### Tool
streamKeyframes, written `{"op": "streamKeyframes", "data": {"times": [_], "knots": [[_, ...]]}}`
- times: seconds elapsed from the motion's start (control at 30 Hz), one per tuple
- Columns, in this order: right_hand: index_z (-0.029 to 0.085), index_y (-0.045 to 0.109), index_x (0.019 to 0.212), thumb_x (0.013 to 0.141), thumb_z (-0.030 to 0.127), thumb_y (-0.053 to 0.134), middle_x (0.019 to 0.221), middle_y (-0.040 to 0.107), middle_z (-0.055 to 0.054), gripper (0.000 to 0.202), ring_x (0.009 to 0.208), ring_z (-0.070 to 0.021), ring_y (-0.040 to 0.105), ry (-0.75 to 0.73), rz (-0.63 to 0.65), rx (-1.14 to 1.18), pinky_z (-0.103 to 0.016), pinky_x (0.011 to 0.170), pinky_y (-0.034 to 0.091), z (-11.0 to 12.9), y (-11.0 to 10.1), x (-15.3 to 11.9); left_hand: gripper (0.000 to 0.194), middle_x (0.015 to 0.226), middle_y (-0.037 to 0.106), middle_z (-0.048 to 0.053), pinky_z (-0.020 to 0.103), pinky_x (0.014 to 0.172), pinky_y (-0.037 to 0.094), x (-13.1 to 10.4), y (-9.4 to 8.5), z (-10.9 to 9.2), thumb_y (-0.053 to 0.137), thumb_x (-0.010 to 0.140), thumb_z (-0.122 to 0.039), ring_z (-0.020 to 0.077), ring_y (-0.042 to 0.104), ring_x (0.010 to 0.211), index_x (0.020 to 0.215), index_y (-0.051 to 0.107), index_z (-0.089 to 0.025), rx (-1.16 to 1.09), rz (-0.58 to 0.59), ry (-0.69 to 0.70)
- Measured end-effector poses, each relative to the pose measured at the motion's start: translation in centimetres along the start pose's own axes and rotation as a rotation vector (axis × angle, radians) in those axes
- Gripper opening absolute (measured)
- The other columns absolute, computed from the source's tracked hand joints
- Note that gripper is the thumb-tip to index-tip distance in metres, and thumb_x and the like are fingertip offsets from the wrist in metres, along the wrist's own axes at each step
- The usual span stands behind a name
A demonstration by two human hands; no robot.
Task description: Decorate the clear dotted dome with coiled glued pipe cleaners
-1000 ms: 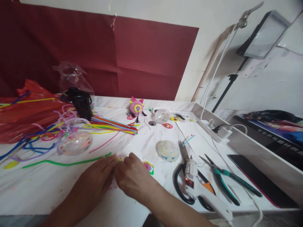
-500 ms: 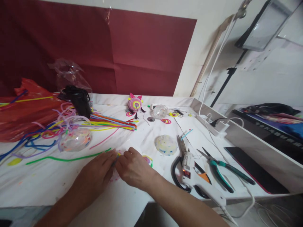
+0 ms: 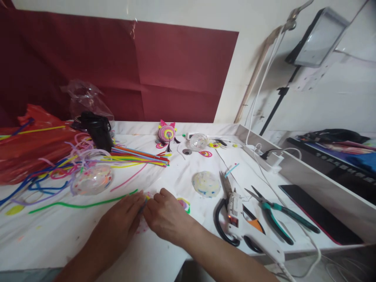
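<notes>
My left hand (image 3: pixel 122 217) and my right hand (image 3: pixel 164 215) meet low at the table's front, fingertips touching. Both are closed, fingers bent around something small; bits of yellow and blue peek out between them, but its kind is hidden. Below the fingers lies a pink-speckled clear piece (image 3: pixel 141 226), mostly covered. Just past my right hand rests a small coil piece (image 3: pixel 184 204) in green, yellow and pink. A green pipe cleaner (image 3: pixel 85 205) stretches along the table, its right end near my left fingers.
Right of my hands lie scissors (image 3: pixel 222 225), a white glue gun (image 3: pixel 235 213), green-handled pliers (image 3: pixel 274 217) and a black phone-like slab (image 3: pixel 317 213). Clear domes (image 3: pixel 206 184) and bundled pipe cleaners (image 3: pixel 141 156) surround the work area. A pink eared ornament (image 3: pixel 167 133) stands behind.
The view has tilted up slightly, so the table things sit a little lower in the picture. Both hands stay together in nearly the same pose at the same spot.
</notes>
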State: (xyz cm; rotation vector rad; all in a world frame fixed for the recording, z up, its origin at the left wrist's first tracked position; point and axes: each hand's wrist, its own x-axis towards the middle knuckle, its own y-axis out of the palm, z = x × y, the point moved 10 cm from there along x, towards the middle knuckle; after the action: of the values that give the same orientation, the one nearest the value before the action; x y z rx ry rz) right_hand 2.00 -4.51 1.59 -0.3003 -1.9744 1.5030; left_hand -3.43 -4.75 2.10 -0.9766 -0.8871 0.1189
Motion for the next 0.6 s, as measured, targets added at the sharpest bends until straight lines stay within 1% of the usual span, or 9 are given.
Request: {"op": "streamKeyframes", "data": {"times": [0.07,0.13,0.23,0.37,0.47,0.57,0.6], "knots": [[0.014,0.063,0.088,0.099,0.012,0.05,0.082,0.065,-0.008,0.017,0.076,-0.0224,0.059,0.005,-0.002,0.0,-0.037,0.066,0.038,-0.1,0.1,0.0,0.038,0.116,0.076,0.013,0.031,0.089,0.061,-0.1,-0.1,-0.2,0.034,0.101,-0.023,0.0211,0.074,0.102,0.118,0.066,-0.012,0.006,-0.024,0.014],[0.014,0.063,0.089,0.098,0.013,0.052,0.082,0.066,-0.008,0.015,0.076,-0.0223,0.059,0.007,-0.015,-0.004,-0.037,0.066,0.039,0.0,0.1,0.0,0.039,0.117,0.076,0.012,0.033,0.091,0.061,-0.3,-0.1,0.0,0.034,0.102,-0.024,0.0213,0.073,0.103,0.12,0.066,-0.014,-0.013,-0.036,-0.014],[0.013,0.064,0.09,0.097,0.012,0.054,0.083,0.067,-0.008,0.012,0.077,-0.0227,0.059,0.004,-0.026,-0.009,-0.038,0.067,0.039,0.1,0.1,-0.1,0.039,0.12,0.075,0.012,0.036,0.097,0.059,-0.5,0.2,0.3,0.035,0.1,-0.023,0.0224,0.072,0.108,0.124,0.065,-0.015,-0.056,-0.021,-0.056],[0.013,0.064,0.088,0.094,0.01,0.056,0.08,0.067,-0.008,0.01,0.075,-0.0227,0.06,0.009,-0.024,-0.01,-0.038,0.067,0.039,0.2,0.2,-0.1,0.039,0.121,0.074,0.012,0.034,0.095,0.06,-0.6,0.3,-0.1,0.036,0.098,-0.018,0.0215,0.072,0.107,0.123,0.065,-0.014,-0.021,-0.007,-0.018],[0.014,0.063,0.088,0.094,0.012,0.057,0.08,0.066,-0.007,0.01,0.074,-0.022,0.059,0.014,-0.051,-0.003,-0.038,0.067,0.039,0.2,0.1,-0.1,0.041,0.121,0.074,0.01,0.033,0.096,0.059,-0.9,0.5,0.2,0.035,0.099,-0.021,0.021,0.072,0.106,0.127,0.064,-0.017,-0.011,-0.033,-0.038],[0.015,0.061,0.086,0.096,0.014,0.057,0.079,0.066,-0.006,0.011,0.072,-0.0205,0.058,0.014,-0.09,-0.005,-0.037,0.066,0.04,0.1,-0.1,-0.1,0.041,0.12,0.075,0.009,0.032,0.094,0.059,-1.7,1.2,0.7,0.035,0.099,-0.023,0.0205,0.072,0.105,0.129,0.063,-0.019,-0.007,-0.092,-0.054],[0.016,0.061,0.085,0.096,0.014,0.056,0.079,0.065,-0.006,0.012,0.072,-0.02,0.058,0.009,-0.096,-0.011,-0.037,0.066,0.04,0.2,-0.1,-0.1,0.04,0.119,0.075,0.008,0.031,0.094,0.059,-2.1,1.8,0.8,0.036,0.099,-0.024,0.0203,0.072,0.104,0.129,0.063,-0.019,-0.005,-0.096,-0.046]]}}
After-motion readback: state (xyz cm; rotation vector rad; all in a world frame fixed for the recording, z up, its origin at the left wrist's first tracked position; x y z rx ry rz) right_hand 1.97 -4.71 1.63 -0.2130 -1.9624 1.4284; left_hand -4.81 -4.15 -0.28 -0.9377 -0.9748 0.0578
